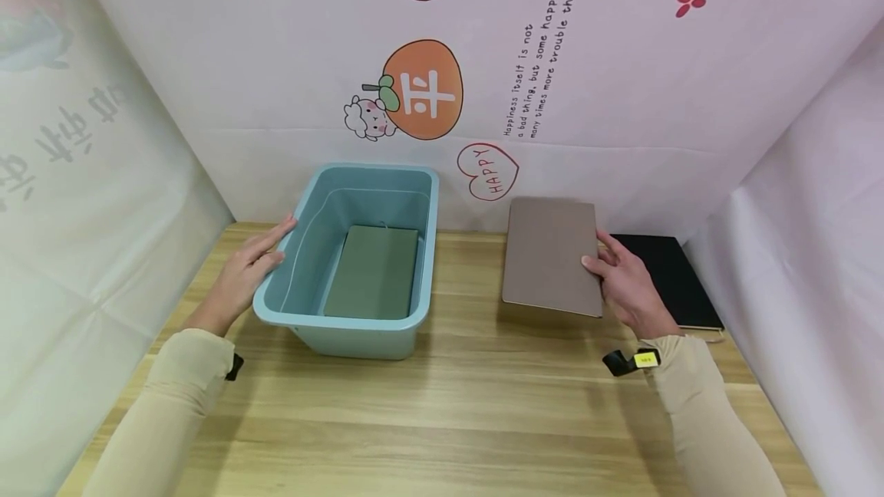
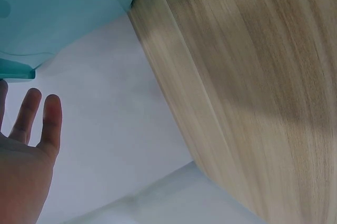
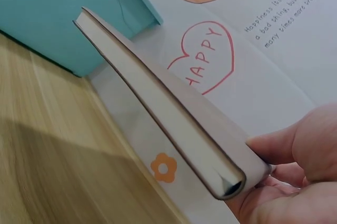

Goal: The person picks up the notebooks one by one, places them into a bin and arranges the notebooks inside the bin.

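A light blue plastic bin (image 1: 362, 324) stands on the wooden table (image 1: 442, 405), with a green notebook (image 1: 373, 271) lying flat on its floor. My left hand (image 1: 252, 267) rests with straight fingers against the bin's left rim; in the left wrist view the fingers (image 2: 45, 121) stretch out beside the bin (image 2: 58, 8). My right hand (image 1: 621, 278) grips the right edge of a brown notebook (image 1: 552, 255) and holds it lifted off the table. The right wrist view shows the brown notebook (image 3: 158, 98) edge-on, with my thumb on its cover.
A black notebook (image 1: 673, 278) lies flat at the table's back right, just behind my right hand. A white printed backdrop (image 1: 552, 75) walls in the back and both sides. Bare wood runs across the front of the table.
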Available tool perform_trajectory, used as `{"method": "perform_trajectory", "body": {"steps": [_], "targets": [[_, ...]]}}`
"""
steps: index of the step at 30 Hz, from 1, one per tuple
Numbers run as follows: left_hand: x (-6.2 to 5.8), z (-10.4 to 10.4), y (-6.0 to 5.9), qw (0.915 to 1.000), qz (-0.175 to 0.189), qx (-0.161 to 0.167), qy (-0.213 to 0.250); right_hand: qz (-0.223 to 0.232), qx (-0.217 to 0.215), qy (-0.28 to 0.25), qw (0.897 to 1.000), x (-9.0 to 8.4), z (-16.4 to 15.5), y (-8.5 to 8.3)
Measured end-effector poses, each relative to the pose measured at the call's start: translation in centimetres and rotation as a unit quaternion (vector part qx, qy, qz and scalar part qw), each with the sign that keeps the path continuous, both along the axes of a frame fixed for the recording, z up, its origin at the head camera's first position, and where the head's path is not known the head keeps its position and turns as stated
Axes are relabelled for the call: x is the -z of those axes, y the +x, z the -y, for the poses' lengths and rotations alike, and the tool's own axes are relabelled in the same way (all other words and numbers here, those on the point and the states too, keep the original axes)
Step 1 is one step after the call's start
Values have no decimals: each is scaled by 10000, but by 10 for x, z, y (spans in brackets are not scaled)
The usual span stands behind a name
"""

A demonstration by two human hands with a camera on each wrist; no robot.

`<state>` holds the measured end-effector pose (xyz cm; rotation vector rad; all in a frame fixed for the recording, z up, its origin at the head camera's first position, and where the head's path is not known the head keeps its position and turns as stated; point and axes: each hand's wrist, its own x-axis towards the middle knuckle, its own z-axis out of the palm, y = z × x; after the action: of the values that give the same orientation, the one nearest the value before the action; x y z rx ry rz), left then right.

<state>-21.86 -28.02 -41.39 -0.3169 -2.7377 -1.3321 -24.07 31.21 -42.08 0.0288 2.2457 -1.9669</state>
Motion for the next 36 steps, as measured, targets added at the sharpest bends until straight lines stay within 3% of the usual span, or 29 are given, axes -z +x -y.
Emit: {"method": "perform_trajectory", "body": {"steps": [21,29,36], "targets": [[0,1,1,10000,47,-62,11,9,-191,-917,9956,-20,17,3],[-2,0,1,10000,39,-64,1,-28,-225,-887,9958,-24,23,3],[-1,1,0,9999,71,-71,-15,28,-263,-1158,9929,-30,31,3]]}}
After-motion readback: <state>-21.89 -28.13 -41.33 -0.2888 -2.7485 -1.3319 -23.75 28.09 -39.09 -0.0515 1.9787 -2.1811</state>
